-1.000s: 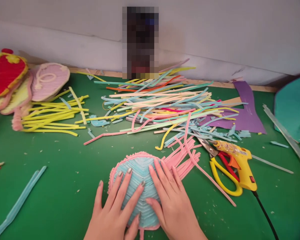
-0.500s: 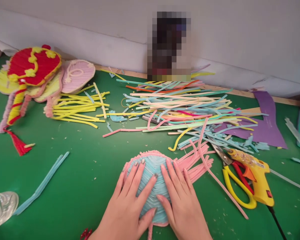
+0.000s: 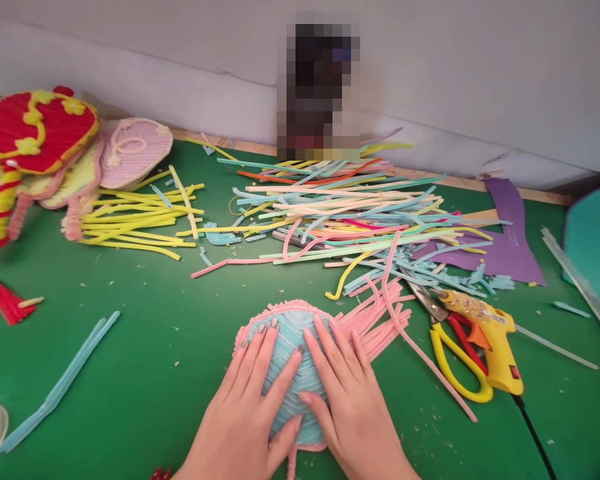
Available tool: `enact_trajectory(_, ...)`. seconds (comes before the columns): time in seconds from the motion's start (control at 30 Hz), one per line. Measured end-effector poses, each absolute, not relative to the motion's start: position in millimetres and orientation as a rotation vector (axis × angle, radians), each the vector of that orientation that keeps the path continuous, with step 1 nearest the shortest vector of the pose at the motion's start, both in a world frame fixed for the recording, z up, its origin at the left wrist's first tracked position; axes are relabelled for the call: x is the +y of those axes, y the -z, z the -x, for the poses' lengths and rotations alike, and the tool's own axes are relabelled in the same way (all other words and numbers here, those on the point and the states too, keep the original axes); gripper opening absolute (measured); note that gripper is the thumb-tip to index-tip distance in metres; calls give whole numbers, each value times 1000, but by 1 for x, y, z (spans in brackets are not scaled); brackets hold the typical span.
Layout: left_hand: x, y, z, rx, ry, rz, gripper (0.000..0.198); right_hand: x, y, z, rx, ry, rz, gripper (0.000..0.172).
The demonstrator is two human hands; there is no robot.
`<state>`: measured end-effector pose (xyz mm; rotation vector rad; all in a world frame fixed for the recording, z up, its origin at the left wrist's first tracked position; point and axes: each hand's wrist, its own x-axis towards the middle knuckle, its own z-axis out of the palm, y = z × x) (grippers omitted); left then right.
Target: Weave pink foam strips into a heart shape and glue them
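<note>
Well to the left of the left hand, on a green tabletop (image 3: 155,373), a red fan (image 3: 65,137) trimmed with yellow flowers overlaps other fans; a red tassel (image 3: 7,300) lies on its near side. Closer to that hand, two blue pipe cleaners (image 3: 50,403) lie together at a slant. Ahead and to its left are a lilac fan (image 3: 153,143) and a loose spread of yellow pipe cleaners (image 3: 130,220). The left hand (image 3: 243,413) rests palm down, fingers slightly parted, thumb out, on a pale blue fan (image 3: 305,373) edged in pink, which lies flat under both hands, its pink stem toward the person. Straight ahead of the hands is a heap of mixed-colour pipe cleaners (image 3: 350,200). The right hand (image 3: 353,400) is also flat on the fan, fingers a little spread; a pink bundle (image 3: 377,320) lies just beyond its fingertips. Right of that hand, scissors (image 3: 431,308) lie partly under a yellow hot glue gun (image 3: 505,360); farther ahead is a purple sheet (image 3: 520,247).
</note>
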<state>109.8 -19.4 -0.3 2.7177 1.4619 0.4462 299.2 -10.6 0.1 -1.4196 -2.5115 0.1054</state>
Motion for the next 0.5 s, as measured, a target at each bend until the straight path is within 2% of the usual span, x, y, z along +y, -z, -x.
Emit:
enact_trajectory(0.33,-24,4,-107,1431,-387,-2649,64,-13,1,-299,-2504,-195,1461,56)
enact_trajectory(0.5,-23,-4,-97,1386,-593,-2337,50,-12,-1,-309,-2368,-239,1438,54)
